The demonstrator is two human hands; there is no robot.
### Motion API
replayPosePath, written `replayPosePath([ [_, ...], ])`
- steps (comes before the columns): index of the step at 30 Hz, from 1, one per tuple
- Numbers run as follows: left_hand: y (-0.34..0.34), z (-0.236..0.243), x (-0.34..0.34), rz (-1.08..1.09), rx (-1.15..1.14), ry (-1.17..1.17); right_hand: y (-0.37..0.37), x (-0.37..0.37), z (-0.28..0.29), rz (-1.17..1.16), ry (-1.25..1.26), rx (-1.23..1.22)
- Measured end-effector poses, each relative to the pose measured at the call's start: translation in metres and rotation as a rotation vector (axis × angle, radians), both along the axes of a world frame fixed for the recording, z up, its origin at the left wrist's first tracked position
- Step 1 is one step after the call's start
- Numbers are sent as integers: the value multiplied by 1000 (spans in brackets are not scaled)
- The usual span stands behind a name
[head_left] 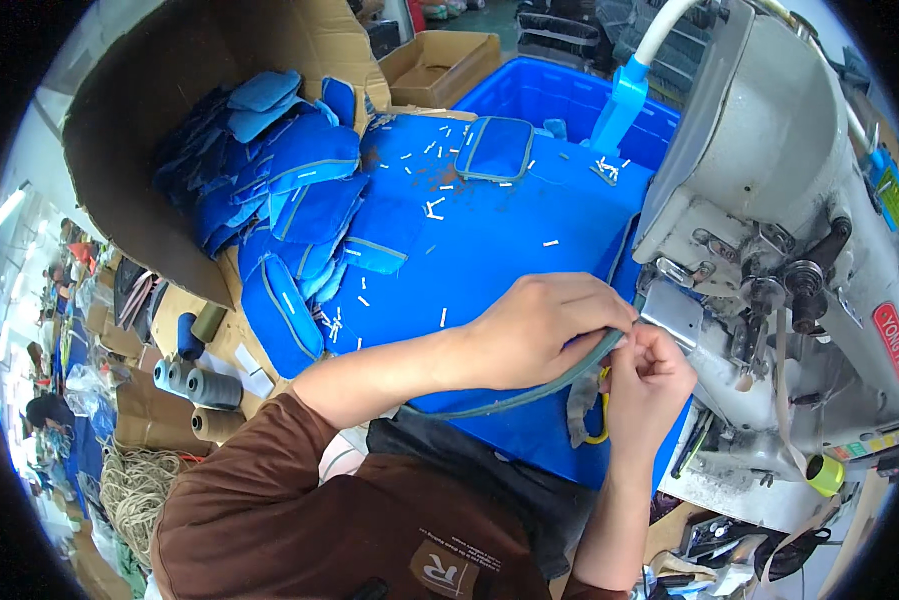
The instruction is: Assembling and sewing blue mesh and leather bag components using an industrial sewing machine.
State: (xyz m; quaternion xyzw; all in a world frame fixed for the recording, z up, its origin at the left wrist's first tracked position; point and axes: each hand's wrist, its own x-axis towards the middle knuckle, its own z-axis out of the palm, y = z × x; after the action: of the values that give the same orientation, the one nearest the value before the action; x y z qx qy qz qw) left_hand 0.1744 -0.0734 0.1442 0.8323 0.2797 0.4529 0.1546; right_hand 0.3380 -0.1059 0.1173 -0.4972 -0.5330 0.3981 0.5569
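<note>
Table (490, 250) with a bright blue top, the largest item, running beneath all the work. Sewing machine (735, 150), heavy grey-white metal, standing at the right of the table; the strip in hand lies apart from its needle area, so stitching of this piece appears not to be under way. Deep brown cardboard box (120, 170), tipped open at the left. Bright blue plastic bin (485, 92), behind the far edge. Heap of flat blue fabric panels (315, 215), spilling from the box onto the table; several bear a grey-green band along one edge, which suggests that banding is done on these. Single blue rounded-corner fabric panel (497, 146), dark-edged, lying alone near the far edge, seemingly further along than the heap. Left hand (555, 330), fingers closed narrowly on the strip's end near the machine. Right hand (652, 375), thumb and fingertip pinched at the same end. Long, narrow grey-green fabric strip (545, 392), curving from both hands toward the person's body; no panel is seen joined to it, so preparation seems in progress and attachment left to do. Yellow loop-shaped handle (604, 428), beneath the right hand. Small white scraps (445, 317), scattered over the table.
</note>
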Motion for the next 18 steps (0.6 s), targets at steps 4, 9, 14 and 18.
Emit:
replayPosePath([
  [4,3,8,-2,-15,-137,-15,-6,-11,11,-97,-158,24],
  [9,8,8,-5,-43,-140,-101,2,-23,-4,-108,-574,156],
  [14,9,-1,-4,-58,80,15,5,-19,-10,-66,-584,249],
  [18,12,-6,-4,-46,199,127,7,-14,-14,16,-511,224],
])
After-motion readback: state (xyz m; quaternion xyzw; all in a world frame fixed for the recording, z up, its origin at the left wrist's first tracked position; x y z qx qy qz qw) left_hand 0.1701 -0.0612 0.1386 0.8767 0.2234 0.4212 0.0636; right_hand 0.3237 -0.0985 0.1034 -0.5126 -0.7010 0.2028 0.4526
